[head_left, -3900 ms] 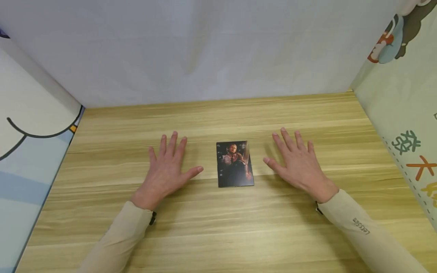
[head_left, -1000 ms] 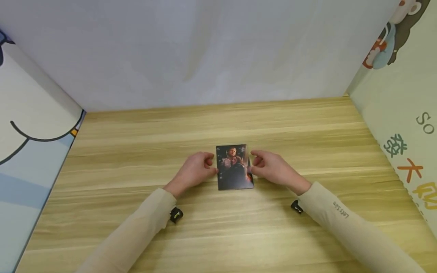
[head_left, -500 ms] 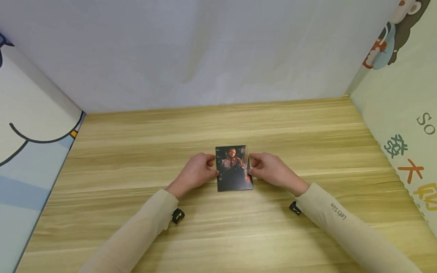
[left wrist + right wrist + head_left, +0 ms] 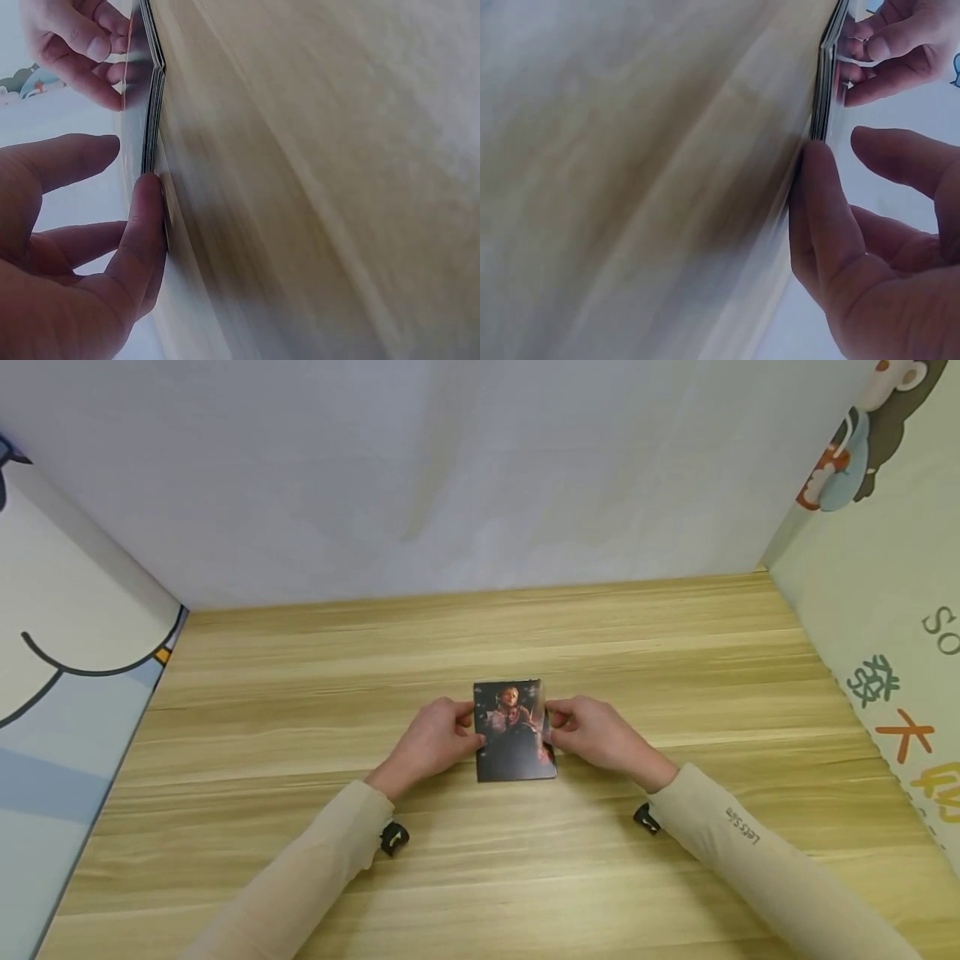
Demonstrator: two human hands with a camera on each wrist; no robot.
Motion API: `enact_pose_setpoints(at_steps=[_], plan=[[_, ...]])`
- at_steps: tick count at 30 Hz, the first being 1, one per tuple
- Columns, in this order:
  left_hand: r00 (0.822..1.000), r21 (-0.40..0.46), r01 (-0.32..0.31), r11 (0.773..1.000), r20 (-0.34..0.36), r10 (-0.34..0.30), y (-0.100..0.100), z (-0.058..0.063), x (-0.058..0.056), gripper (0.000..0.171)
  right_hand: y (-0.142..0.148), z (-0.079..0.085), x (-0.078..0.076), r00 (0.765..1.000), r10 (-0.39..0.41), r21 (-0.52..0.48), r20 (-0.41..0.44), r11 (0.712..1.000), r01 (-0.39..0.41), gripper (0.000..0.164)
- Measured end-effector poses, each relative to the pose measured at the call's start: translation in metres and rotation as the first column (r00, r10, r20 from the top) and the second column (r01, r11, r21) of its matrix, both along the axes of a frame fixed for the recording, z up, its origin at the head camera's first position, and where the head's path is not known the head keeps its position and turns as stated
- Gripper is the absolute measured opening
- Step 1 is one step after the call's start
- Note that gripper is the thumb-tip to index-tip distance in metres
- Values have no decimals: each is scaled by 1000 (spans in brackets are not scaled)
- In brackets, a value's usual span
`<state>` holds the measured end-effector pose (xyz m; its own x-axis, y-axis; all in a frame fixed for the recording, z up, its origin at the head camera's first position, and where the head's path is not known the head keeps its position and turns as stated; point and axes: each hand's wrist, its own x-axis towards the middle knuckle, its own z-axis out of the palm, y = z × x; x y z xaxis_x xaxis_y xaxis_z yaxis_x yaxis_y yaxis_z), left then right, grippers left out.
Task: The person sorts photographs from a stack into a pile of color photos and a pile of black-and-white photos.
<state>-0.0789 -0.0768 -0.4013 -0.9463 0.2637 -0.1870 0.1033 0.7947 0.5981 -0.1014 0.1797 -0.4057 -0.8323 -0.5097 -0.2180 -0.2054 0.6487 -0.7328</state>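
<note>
A stack of picture cards (image 4: 515, 745), dark with two figures on the top one, lies on the wooden table. Several thin layers show along the edge of the stack (image 4: 153, 112) in the left wrist view. My left hand (image 4: 437, 735) holds its left side with curled fingers, a fingertip (image 4: 146, 199) right at the edge. From the right side my right hand (image 4: 596, 732) grips the stack, and a fingertip (image 4: 819, 161) meets the layered edge in the right wrist view. In both wrist views another digit stands apart over the top face.
The wood-grain table (image 4: 337, 652) ends at a pale cloth wall (image 4: 375, 510) at the back. Printed panels (image 4: 885, 610) flank it on both sides. A black wrist camera (image 4: 393, 837) sits under the left cuff, with a similar one (image 4: 647, 818) under the right.
Earliest, both hands lay flat and spread beside the stack. They have since come inward with fingers curled, and over the last second their fingertips have closed in on its sides.
</note>
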Motion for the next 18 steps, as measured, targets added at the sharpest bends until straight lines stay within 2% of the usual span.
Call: enact_pose_setpoints(at_steps=[5,8,18], plan=[[1000,31,10,999,18,-10,-7,0,-13,55,-7,0,-6,999,-34,-26,2,999,34,54],[999,45,13,999,33,-14,-11,0,-20,66,-11,1,-9,998,-60,-39,-1,997,59,54],[999,112,-4,994,49,-1,-26,0,-43,72,-24,6,-17,988,-149,-110,26,982,151,59]])
